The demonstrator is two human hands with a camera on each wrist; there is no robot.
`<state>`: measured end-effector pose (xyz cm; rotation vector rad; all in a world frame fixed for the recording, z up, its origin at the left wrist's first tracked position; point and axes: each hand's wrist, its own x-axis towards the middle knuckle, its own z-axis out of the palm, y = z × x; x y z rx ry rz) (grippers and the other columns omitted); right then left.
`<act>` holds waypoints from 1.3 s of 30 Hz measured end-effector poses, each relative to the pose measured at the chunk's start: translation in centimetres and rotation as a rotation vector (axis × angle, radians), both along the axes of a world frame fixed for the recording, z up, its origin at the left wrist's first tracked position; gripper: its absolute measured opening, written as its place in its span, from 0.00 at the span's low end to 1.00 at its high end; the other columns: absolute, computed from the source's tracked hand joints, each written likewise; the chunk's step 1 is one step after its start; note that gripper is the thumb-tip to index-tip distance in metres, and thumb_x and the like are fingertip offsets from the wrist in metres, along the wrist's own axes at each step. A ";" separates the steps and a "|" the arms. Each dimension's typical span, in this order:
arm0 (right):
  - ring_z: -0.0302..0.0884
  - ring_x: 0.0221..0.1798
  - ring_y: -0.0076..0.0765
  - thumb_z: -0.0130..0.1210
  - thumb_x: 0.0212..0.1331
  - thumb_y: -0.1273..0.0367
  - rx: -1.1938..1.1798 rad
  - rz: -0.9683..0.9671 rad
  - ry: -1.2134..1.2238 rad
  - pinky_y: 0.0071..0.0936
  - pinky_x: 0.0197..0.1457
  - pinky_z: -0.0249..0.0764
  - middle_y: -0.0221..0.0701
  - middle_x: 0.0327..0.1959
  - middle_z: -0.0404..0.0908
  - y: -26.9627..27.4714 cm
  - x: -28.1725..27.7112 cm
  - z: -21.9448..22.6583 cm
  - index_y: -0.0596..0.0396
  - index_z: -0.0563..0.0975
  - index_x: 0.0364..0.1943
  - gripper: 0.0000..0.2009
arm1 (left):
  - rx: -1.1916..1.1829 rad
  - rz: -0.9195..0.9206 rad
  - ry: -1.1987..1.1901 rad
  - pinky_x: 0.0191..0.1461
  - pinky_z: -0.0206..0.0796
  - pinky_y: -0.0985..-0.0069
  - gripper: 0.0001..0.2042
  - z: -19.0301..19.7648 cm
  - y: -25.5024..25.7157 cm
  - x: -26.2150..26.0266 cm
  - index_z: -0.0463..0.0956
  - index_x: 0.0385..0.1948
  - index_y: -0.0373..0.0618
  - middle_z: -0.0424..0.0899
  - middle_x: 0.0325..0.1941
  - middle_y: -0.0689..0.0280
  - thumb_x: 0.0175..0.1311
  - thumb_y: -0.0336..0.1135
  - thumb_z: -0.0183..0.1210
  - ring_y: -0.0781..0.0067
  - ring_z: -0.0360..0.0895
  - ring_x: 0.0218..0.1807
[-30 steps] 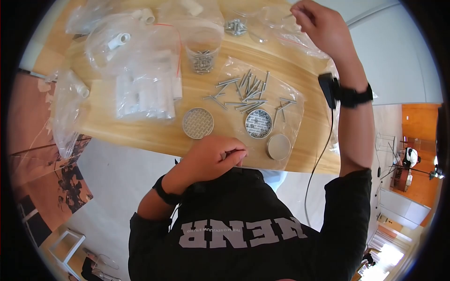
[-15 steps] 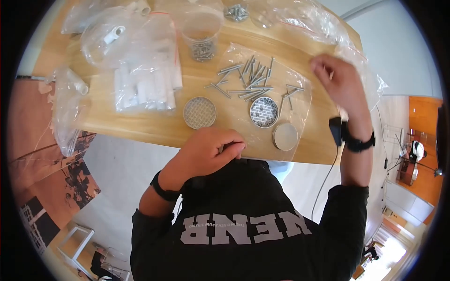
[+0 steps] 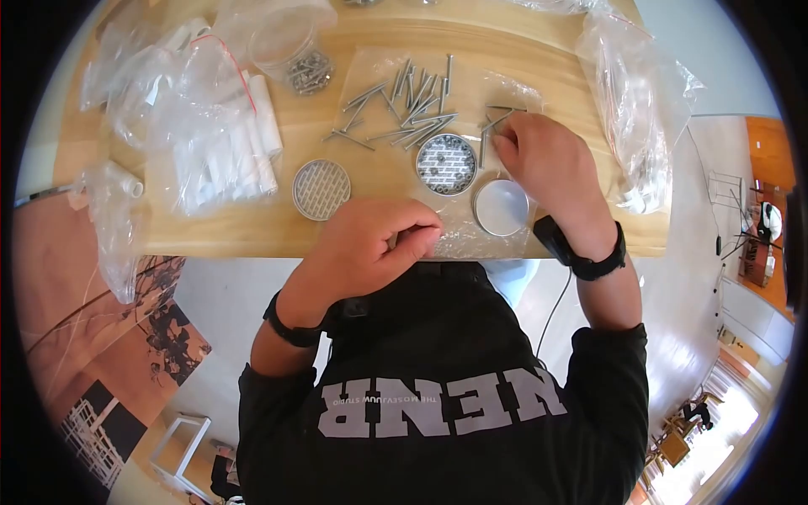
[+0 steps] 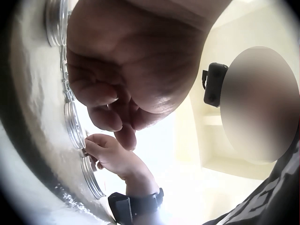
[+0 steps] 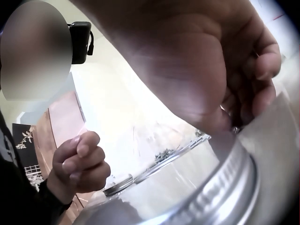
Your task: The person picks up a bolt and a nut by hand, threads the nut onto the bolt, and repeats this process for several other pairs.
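Observation:
My left hand (image 3: 370, 240) hovers at the table's front edge, beside a round tin with a brick-pattern inside (image 3: 321, 190). Its fingers are loosely curled, and nothing shows between them in the left wrist view. My right hand (image 3: 551, 156) is over the right side of the table, fingertips right at a few separate long screws (image 3: 484, 145). A small silvery glint (image 5: 236, 129) shows by its fingertips; I cannot tell whether they pinch it. Left of that hand sits a round tin of small nuts (image 3: 446, 165). A plain round tin (image 3: 502, 208) lies below its wrist.
A pile of long screws (image 3: 421, 105) lies on a clear plastic sheet. Behind it on the left is a plastic cup of small hardware (image 3: 310, 71). White tubes in a bag (image 3: 223, 164) lie at left, crumpled plastic bags (image 3: 627, 109) at right.
My right hand has come from the back right of the table toward me and left, down to the separate screws. My left hand keeps its curled pose near the front edge.

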<state>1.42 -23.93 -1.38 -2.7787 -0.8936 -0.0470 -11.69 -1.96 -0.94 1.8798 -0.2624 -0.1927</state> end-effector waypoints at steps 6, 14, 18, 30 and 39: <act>0.79 0.34 0.49 0.52 0.54 0.66 -0.092 -0.043 0.234 0.41 0.37 0.73 0.38 0.30 0.81 -0.4 0.3 2.0 0.55 0.77 0.30 0.08 | 0.006 0.012 0.050 0.28 0.68 0.82 0.04 -0.2 0.4 -0.3 0.80 0.34 0.39 0.83 0.24 0.65 0.64 0.27 0.56 0.77 0.79 0.24; 0.77 0.28 0.43 0.55 0.52 0.71 0.151 -0.092 0.483 0.32 0.33 0.72 0.38 0.24 0.77 -3.4 -3.9 5.1 0.58 0.75 0.30 0.05 | -0.113 -0.045 0.148 0.32 0.72 0.81 0.05 -0.6 -0.8 0.6 0.79 0.36 0.36 0.83 0.27 0.63 0.66 0.27 0.55 0.77 0.82 0.29; 0.78 0.26 0.42 0.59 0.50 0.74 0.338 0.012 0.536 0.34 0.30 0.72 0.36 0.24 0.76 -1.4 -6.8 4.3 0.55 0.75 0.30 0.05 | -0.172 -0.092 0.240 0.37 0.72 0.81 0.06 -0.3 -1.7 1.2 0.78 0.40 0.36 0.83 0.31 0.63 0.66 0.27 0.55 0.79 0.81 0.33; 0.77 0.25 0.46 0.60 0.51 0.71 0.412 0.073 0.329 0.39 0.24 0.71 0.33 0.24 0.77 2.5 -8.8 2.6 0.52 0.75 0.31 0.06 | -0.245 0.055 0.377 0.38 0.69 0.84 0.08 -0.5 -1.4 0.1 0.75 0.42 0.35 0.80 0.34 0.68 0.73 0.30 0.52 0.86 0.75 0.35; 0.77 0.27 0.47 0.60 0.52 0.70 0.321 0.132 0.291 0.40 0.28 0.71 0.33 0.26 0.76 2.1 -5.2 3.5 0.51 0.74 0.32 0.06 | -0.254 0.336 0.035 0.33 0.67 0.79 0.10 -0.4 -0.3 -0.3 0.72 0.32 0.38 0.78 0.28 0.65 0.74 0.32 0.49 0.80 0.74 0.33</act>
